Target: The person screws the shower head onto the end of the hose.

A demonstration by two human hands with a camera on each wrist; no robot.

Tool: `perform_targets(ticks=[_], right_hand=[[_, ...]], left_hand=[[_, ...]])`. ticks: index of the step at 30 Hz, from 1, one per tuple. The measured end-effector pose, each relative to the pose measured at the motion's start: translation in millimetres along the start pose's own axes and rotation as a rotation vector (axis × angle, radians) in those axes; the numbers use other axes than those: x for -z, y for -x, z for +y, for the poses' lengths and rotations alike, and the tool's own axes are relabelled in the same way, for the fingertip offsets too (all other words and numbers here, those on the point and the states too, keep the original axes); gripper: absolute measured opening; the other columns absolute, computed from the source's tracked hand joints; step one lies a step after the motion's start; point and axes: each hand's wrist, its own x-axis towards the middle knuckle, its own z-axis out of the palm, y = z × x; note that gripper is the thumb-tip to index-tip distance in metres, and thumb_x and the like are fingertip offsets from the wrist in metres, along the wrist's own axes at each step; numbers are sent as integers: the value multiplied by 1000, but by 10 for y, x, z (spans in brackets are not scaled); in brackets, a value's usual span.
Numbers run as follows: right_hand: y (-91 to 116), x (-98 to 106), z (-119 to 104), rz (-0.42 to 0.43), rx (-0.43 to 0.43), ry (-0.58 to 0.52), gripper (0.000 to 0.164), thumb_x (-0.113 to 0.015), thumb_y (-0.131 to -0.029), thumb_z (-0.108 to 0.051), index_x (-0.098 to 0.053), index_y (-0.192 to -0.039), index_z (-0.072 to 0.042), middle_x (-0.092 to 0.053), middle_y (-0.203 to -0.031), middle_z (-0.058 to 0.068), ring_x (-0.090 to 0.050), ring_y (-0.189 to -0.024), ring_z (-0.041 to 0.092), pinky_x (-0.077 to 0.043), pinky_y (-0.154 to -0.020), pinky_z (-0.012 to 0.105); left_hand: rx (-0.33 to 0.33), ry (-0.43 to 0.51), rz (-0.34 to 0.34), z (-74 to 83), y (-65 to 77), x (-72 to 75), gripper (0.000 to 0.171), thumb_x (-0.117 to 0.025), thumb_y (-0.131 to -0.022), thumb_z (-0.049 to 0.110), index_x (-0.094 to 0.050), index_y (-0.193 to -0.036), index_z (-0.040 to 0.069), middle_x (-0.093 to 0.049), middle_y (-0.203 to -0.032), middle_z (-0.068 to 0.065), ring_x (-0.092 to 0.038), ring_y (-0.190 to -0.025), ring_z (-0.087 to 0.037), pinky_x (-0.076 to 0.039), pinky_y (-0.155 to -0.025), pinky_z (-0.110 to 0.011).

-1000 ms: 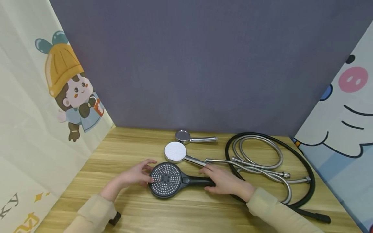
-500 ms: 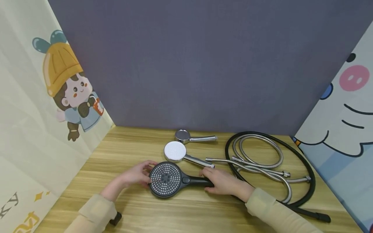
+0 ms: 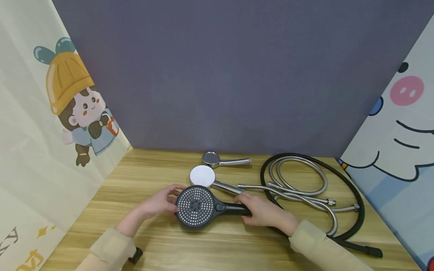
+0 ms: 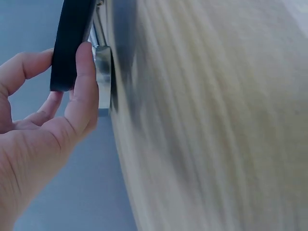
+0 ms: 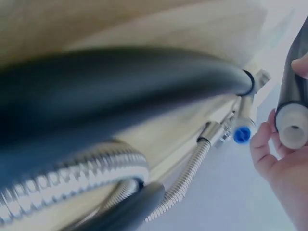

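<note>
A large black shower head [image 3: 195,207] with pale nozzle dots is held up just off the wooden table, face towards me. My left hand [image 3: 157,205] pinches its round rim; the left wrist view has thumb and fingers on opposite sides of the black edge [image 4: 72,43]. Around the handle's end curl the fingers of my right hand [image 3: 266,211]. In the right wrist view that handle ends in a white hollow connector [image 5: 292,126]. Just behind lies a chrome shower head [image 3: 202,175] with a white face, its handle end close to my right fingers.
Farther back lies a smaller chrome shower head [image 3: 211,159]. To the right, a looped black hose [image 3: 360,210] and coiled metal hoses [image 3: 324,180] overlap, running near my right forearm. A grey wall [image 3: 217,75] stands behind the table [image 3: 190,250]. Printed sheets flank both sides.
The black shower head has risen slightly and shifted a little right, with both hands still on it. The other shower heads and the hoses stay in place; the head view has shifted slightly.
</note>
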Motion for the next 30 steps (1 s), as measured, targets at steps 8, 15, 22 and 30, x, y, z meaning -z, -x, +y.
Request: perform_targets(ticks=[8,15,22,30], right_hand=[[-2,138,4,100,-2,43,46,-71,-67,-16,-57,-111,-17,-54,-104,-8,-51,-76,5,-49,-62,18],[18,207,-23,124,-35,26,45,-73,-71,-19,-56,-112,-20,-54,-102,-8,-49,-75,4,-47,-62,19],[26,276,-58,134,-57,25,42,-73,-74,-22,-55,-112,-18,-56,-103,-7,-50,-77,4,-49,-64,20],[87,396,-74,226,-56,34,45,-74,-69,-18,-57,-111,-16,-57,-109,-6,-52,-78,4,-48,-60,18]], left_hand=[[-44,3,21,104,-31,-36,74,-64,-73,-6,-34,-139,2,-41,-124,-26,-58,-92,-23,-59,-69,-44],[-79,-8,45,216,-16,-42,73,-64,-73,-6,-34,-140,2,-42,-122,-25,-55,-96,-23,-58,-70,-39],[-101,-43,66,334,13,-45,70,-64,-76,-4,-35,-140,1,-42,-123,-24,-54,-97,-24,-58,-72,-37],[-135,3,92,451,47,-129,68,-64,-78,-2,-35,-140,2,-40,-127,-26,-55,-100,-24,-57,-76,-41]])
